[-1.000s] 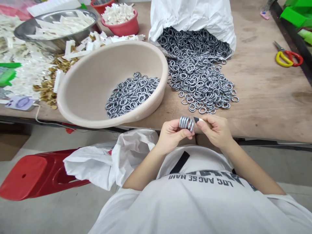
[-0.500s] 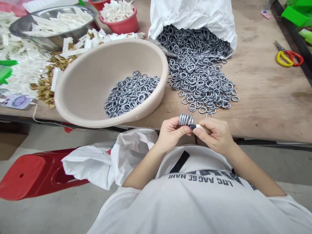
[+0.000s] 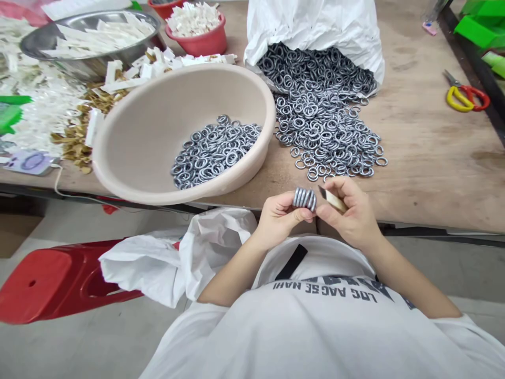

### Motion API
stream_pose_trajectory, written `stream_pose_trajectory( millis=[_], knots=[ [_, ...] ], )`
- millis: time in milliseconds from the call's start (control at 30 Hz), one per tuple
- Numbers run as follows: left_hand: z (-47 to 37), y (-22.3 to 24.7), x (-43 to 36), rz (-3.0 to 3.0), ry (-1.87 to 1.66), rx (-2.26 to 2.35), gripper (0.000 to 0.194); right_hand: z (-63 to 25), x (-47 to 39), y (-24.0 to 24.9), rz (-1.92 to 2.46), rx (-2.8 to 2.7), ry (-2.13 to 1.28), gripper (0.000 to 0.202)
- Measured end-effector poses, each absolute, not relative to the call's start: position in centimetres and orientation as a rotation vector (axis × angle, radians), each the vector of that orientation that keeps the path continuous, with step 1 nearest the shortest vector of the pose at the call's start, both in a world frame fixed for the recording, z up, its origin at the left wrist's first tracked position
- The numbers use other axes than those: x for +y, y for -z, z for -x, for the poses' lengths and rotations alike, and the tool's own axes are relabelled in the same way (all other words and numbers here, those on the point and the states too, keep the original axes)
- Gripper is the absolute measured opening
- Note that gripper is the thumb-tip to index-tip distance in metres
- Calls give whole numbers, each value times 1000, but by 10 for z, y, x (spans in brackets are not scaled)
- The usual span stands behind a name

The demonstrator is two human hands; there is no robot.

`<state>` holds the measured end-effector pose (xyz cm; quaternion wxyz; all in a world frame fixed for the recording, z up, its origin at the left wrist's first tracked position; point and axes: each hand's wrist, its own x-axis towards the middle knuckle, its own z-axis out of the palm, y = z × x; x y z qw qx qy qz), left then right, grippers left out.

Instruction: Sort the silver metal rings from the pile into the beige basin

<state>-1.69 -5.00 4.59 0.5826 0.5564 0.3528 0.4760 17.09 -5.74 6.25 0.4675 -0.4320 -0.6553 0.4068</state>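
Observation:
My left hand [image 3: 277,220] is closed around a row of several grey rings [image 3: 303,199], pinched side by side like a coil. Between the thumb and fingers of my right hand [image 3: 354,218] is a small knife [image 3: 334,200] with a dark tip and a pale handle. Its tip points up and left, just apart from the rings, while my right thumb lies close to the row's right end. Beyond my hands, loose grey rings [image 3: 329,126] spill from a white sack [image 3: 311,23]. More such rings lie in a beige basin [image 3: 130,152].
Scissors [image 3: 465,98] with red and yellow handles lie at the right. A steel bowl [image 3: 87,66] and a red tub [image 3: 201,43] hold white pieces at the back left. A red stool [image 3: 39,284] and white sacking [image 3: 158,263] are below the table's edge.
The knife tip has come away from the rings and turned upward. The rightmost ring now sits closer against the others. The view has shifted slightly.

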Motion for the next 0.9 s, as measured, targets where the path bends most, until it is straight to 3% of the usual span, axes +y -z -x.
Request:
stream_pose_trajectory(
  millis=[67,367,767,900],
  knots=[
    [16,-45,-50,-1306,-1103,807,23,-166,-58,-64,1034,-1561,-1104,31],
    [16,-41,-51,-1216,-1078,692,20,-159,-57,-57,875,-1315,-1418,17],
    [16,-36,-48,-1272,-1138,780,20,-166,-56,-54,1098,-1454,-973,13],
    [17,-38,-48,-1316,-1107,784,18,-165,-53,-58,1088,-1497,-1059,19]
  ],
)
